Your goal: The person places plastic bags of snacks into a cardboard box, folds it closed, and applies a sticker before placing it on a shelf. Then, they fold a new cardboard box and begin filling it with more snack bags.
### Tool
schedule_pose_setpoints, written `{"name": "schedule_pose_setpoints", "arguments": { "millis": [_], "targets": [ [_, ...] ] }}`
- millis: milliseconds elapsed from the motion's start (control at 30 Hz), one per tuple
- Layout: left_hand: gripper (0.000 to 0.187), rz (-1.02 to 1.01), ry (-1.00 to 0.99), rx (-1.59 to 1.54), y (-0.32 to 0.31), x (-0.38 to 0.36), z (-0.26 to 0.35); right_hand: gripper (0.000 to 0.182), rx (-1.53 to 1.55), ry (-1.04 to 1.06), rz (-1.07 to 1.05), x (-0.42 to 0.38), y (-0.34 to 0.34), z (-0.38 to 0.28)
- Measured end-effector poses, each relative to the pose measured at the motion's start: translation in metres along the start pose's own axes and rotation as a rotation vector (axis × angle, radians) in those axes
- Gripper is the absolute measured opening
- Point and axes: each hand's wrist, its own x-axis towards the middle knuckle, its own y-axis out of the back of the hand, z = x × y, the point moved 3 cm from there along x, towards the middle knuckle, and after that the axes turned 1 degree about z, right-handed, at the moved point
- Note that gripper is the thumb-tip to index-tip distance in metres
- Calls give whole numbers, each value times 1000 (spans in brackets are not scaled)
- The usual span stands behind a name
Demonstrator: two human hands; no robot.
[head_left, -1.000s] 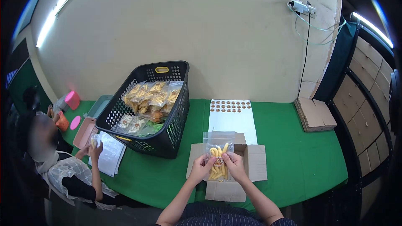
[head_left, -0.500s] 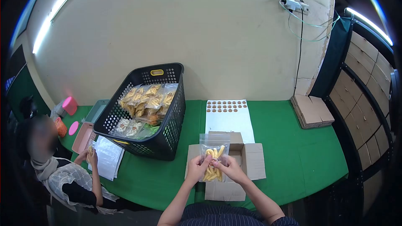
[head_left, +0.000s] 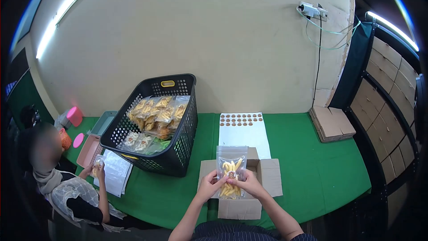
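A clear zip bag of yellow snack sticks (head_left: 232, 167) hangs upright between my two hands, above an open cardboard box (head_left: 270, 176). My left hand (head_left: 210, 186) grips the bag's left edge, and my right hand (head_left: 250, 184) grips its right edge. Both thumbs rest near a small round sticker (head_left: 231, 175) on the bag's front. Behind the box lies a white sheet (head_left: 243, 136) with rows of the same round stickers. The box's inside is mostly hidden by the bag and my hands.
A black basket (head_left: 178, 160) of filled snack bags stands to the left. Flat cardboard (head_left: 332, 125) is stacked at the right. At far left a co-worker (head_left: 73, 192) holds a small bag near a pink tray (head_left: 89, 151) and white sheets (head_left: 113, 174).
The bag now stands straighter, slightly further right, and its sticker is less covered by my thumbs. The whole view has shifted slightly. The co-worker's small bag has turned and shows more.
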Motion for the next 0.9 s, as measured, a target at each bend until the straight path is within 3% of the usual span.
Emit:
{"name": "schedule_pose_setpoints", "arguments": {
  "millis": [133, 333, 433, 567, 667, 700, 800, 833, 900],
  "targets": [
    [26, 1, 51, 33, 6, -2, 0, 40, 30, -13, -53, 1, -1, -2],
    [23, -43, 50, 40, 16, -2, -4, 42, -166, -64, -117, 4, 6, 4],
    [22, 138, -242, -33, 14, 4, -10, 42, -61, 23, -31, 4, 3, 10],
    [16, 301, -232, -191, 7, 12, 2, 45, -25, -31, -144, -5, -9, 19],
    [16, 330, -271, -75, 12, 13, 6, 49, -144, 68, -70, -4, 1, 26],
    [15, 336, -297, 54, 14, 12, 7, 49, -246, 164, 29, -4, 7, 8],
    [13, 349, -361, 446, 17, 7, 12, 47, -670, 262, 57, 3, 23, -13],
    [13, 351, -433, 518, 12, 4, 17, 31, -755, 375, 87, 2, 18, -23],
    [15, 289, -456, 601, 2, 1, 24, 23, -746, 368, 58, 5, 7, -31]
  ]
}}
